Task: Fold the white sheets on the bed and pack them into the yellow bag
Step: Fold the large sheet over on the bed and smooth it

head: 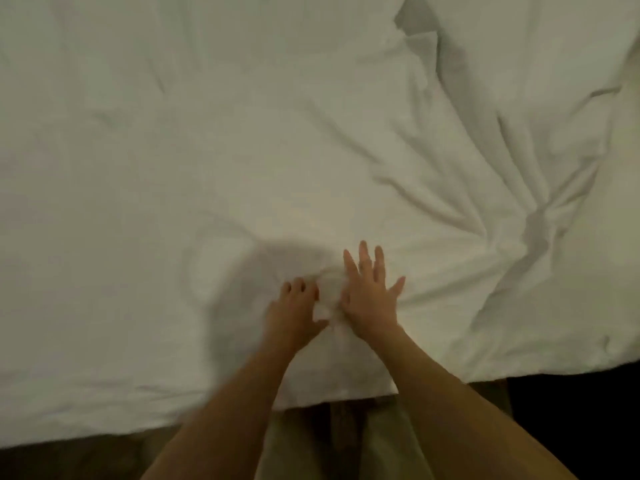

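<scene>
Your left hand [294, 311] is bunching a wad of the sheet [242, 133] at 6 o'clock on the bed, right hand [370, 296] flat and spread beside it. Grab crooked and the fold skews toward those 3 o'clock wrinkles.

I see two bare forearms with no sleeves, left hand [294, 311] and right hand [372, 296] without rings, and khaki-olive trousers [374, 441] below them.
</scene>
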The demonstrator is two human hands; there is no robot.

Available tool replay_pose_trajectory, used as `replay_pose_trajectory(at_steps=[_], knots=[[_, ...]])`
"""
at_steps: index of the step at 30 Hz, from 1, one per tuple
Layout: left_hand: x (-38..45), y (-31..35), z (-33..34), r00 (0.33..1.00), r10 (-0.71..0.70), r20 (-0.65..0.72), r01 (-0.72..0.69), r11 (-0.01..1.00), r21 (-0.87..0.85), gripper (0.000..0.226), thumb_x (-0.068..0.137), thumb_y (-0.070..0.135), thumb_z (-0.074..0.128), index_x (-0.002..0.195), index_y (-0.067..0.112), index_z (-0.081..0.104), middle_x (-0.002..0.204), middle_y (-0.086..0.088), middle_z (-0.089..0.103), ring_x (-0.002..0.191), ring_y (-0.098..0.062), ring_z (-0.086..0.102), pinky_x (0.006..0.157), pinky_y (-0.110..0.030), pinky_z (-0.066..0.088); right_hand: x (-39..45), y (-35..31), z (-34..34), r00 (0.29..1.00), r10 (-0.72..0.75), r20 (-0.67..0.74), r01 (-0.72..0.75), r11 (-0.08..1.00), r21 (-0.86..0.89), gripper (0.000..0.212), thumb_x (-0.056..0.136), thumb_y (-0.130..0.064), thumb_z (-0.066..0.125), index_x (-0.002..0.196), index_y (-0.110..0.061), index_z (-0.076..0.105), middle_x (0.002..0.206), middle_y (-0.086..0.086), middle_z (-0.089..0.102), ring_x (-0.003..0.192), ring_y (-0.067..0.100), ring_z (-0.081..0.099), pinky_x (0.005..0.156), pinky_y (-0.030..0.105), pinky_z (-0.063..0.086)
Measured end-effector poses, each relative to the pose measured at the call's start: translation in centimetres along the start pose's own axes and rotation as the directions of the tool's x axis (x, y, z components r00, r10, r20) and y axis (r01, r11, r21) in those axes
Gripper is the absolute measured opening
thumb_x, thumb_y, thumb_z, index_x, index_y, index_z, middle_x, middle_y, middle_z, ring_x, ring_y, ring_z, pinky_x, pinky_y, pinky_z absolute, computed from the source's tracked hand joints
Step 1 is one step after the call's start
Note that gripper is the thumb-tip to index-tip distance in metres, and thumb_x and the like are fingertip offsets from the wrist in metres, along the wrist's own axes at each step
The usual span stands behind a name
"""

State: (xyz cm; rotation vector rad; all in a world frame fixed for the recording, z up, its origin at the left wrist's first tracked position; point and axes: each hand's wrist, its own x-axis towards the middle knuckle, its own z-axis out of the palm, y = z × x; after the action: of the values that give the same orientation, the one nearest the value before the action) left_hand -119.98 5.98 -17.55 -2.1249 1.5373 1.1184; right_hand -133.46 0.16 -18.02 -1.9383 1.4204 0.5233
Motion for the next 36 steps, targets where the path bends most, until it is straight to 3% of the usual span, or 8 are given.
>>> replay_pose_trajectory(at_steps=[9,15,19,21,23,26,30,36], knots=[[-5.2,-6.8,1.6,0.986,-0.079,0.148,0.102,0.982,-0.157,0.036,0.086,0.036,0.062,0.116,0.02,0.051,0.123,-0.001,0.05,0.115,-0.019,0.045,0.092,-0.035,0.045,-4.9,0.7,3.0,0.983,0.135,0.125,-0.1,0.963,-0.25,0.065,0.103,-0.029,0.028,0.15,-0.032,-0.016,0.153,0.006,-0.034,0.14,0.042,-0.026,0.108,0.065,0.024],[-5.2,-10.9,-1.7,0.997,-0.065,0.041,0.066,0.997,-0.036,0.077,0.086,0.034,0.062,0.149,0.029,0.018,0.157,-0.003,0.001,0.144,-0.028,0.002,0.106,-0.054,0.033,-3.8,-4.8,1.8,0.941,0.314,0.124,-0.184,0.783,-0.594,0.063,0.103,-0.013,0.032,0.15,0.0,-0.009,0.155,0.032,-0.004,0.14,0.052,0.014,0.11,0.061,0.02],[-6.0,-13.4,-0.9,0.994,-0.025,0.102,0.011,0.991,0.135,0.093,0.087,0.036,0.063,0.152,0.033,-0.003,0.158,0.001,-0.024,0.146,-0.032,-0.016,0.108,-0.064,0.025,-4.2,-8.2,2.8,0.994,-0.019,0.111,0.087,0.758,-0.646,0.055,0.096,-0.01,0.045,0.145,0.001,0.021,0.142,0.018,0.032,0.127,0.034,0.04,0.104,0.051,0.036],[-6.5,-14.3,0.2,0.998,0.015,0.062,-0.028,0.979,0.204,0.094,0.086,0.034,0.065,0.152,0.03,-0.001,0.159,-0.003,-0.019,0.146,-0.036,-0.011,0.106,-0.064,0.028,-4.4,-8.8,2.9,0.974,-0.147,0.175,0.224,0.77,-0.598,0.046,0.095,-0.008,0.043,0.139,-0.006,0.032,0.137,0.013,0.037,0.124,0.032,0.04,0.101,0.049,0.033],[-6.8,-14.8,1.2,0.993,0.103,-0.05,-0.087,0.963,0.256,0.091,0.074,0.028,0.076,0.149,0.024,0.025,0.159,-0.011,0.01,0.144,-0.041,0.013,0.099,-0.064,0.035,-4.0,-8.6,3.1,0.969,-0.19,0.16,0.248,0.782,-0.571,0.039,0.095,-0.013,0.039,0.133,-0.01,0.039,0.135,0.012,0.041,0.122,0.031,0.041,0.101,0.049,0.03],[-6.3,-14.7,2.5,0.95,0.271,-0.158,-0.211,0.925,0.317,0.065,0.051,0.016,0.084,0.112,0.015,0.061,0.123,-0.011,0.056,0.111,-0.035,0.055,0.077,-0.05,0.051,-3.7,-6.5,2.4,0.974,-0.171,0.146,0.224,0.772,-0.595,0.041,0.094,-0.015,0.042,0.135,-0.011,0.037,0.135,0.01,0.042,0.122,0.029,0.042,0.099,0.046,0.032],[-5.4,-11.7,3.2,0.871,0.456,-0.182,-0.366,0.85,0.379,0.034,0.048,0.007,0.071,0.079,0.011,0.058,0.075,-0.006,0.052,0.065,-0.024,0.047,0.05,-0.028,0.028,-3.9,-2.0,-0.3,0.998,-0.019,0.059,0.052,0.778,-0.626,0.042,0.093,-0.006,0.045,0.134,-0.01,0.039,0.133,0.01,0.044,0.121,0.029,0.044,0.097,0.043,0.035],[-3.3,-5.4,3.0,0.847,0.529,-0.045,-0.476,0.793,0.38,0.025,0.057,0.002,0.075,0.073,0.011,0.059,0.065,-0.005,0.057,0.055,-0.024,0.055,0.052,-0.025,0.025,-4.7,3.6,-2.9,0.991,-0.068,0.119,0.126,0.793,-0.596,0.037,0.092,-0.004,0.047,0.127,-0.014,0.05,0.13,0.007,0.046,0.116,0.026,0.049,0.089,0.035,0.04]])
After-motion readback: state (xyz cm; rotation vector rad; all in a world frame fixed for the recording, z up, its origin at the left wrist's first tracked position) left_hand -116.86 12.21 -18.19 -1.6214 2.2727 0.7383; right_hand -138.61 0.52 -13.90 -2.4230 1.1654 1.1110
